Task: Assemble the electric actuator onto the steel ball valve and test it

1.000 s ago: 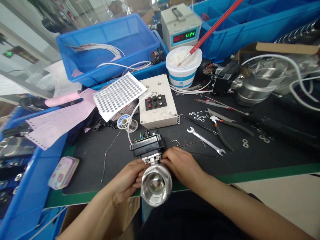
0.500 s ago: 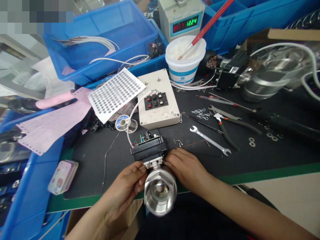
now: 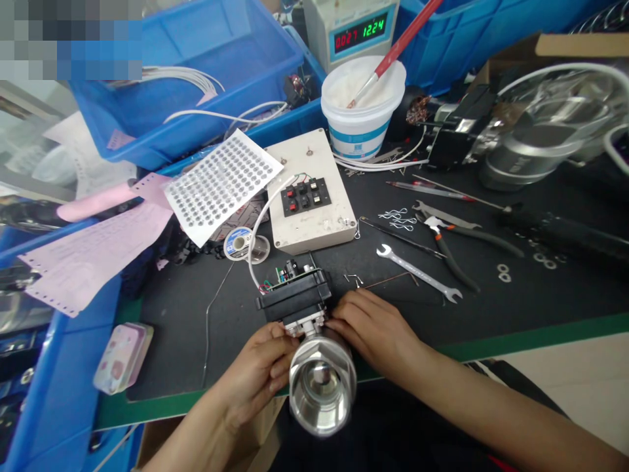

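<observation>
A motorized ball valve (image 3: 322,383) sits at the table's front edge, its round steel opening facing me. On top of it is a black actuator (image 3: 295,295) with a bare circuit board and a white cable. My left hand (image 3: 260,367) is closed, thumb and fingers pinching at the left of the mounting plate between actuator and valve body. From the other side my right hand (image 3: 373,331) curls its fingers against the same joint. Its fingertips are partly hidden behind the valve. Any small part between the fingers cannot be made out.
A beige switch box (image 3: 314,226) stands behind the actuator. To the right lie an open-end wrench (image 3: 417,274), pliers (image 3: 449,246), wire clips (image 3: 398,218) and washers (image 3: 504,273). Solder spool (image 3: 240,244), white tub (image 3: 362,124) with a brush, power supply (image 3: 354,33) and blue bins (image 3: 187,39) surround them.
My view has shifted slightly, and the valve sits a little lower and to the right in the picture. Both hands stay at the joint beneath the actuator.
</observation>
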### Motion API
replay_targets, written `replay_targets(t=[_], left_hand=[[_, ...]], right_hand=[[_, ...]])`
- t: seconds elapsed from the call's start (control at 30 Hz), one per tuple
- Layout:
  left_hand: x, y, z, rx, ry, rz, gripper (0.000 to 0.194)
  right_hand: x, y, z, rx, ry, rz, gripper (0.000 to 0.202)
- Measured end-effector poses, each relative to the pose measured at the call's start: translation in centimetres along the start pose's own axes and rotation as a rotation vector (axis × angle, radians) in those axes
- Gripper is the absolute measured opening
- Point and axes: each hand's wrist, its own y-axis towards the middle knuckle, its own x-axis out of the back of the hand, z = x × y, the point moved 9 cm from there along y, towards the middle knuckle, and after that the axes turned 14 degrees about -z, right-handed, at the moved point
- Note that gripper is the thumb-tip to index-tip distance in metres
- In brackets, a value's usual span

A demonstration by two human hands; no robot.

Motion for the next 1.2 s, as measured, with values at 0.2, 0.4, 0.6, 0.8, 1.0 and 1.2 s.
replay_targets(t=[0.2,0.4,0.6,0.8,1.0,1.2], left_hand=[[0.6,0.2,0.1,-0.012,-0.074,-0.053,0.03],[0.3,-0.2,0.0,-0.015,-0.071,-0.071,0.027],[1.1,-0.7,-0.2,-0.032,-0.157,-0.129,0.019],[2.8,-1.5,0.4,-0.055,-0.296,-0.205,0.031],[6.1,-2.5,-0.9,-0.24,-0.406,-0.385,0.029],[5.9,-3.3,-1.2,-0.261,-0.479,-0.377,0.028]], right_hand=[[0.1,-0.1,-0.1,-0.007,0.016,-0.005,0.031],[-0.1,-0.1,-0.1,0.008,-0.001,-0.006,0.032],[0.6,-0.7,0.3,0.031,0.0,0.003,0.02],[1.1,-2.1,0.5,0.097,-0.195,0.104,0.033],[0.6,-2.5,0.9,0.12,-0.24,0.121,0.043],[0.5,-2.6,1.3,0.128,-0.256,0.102,0.045]])
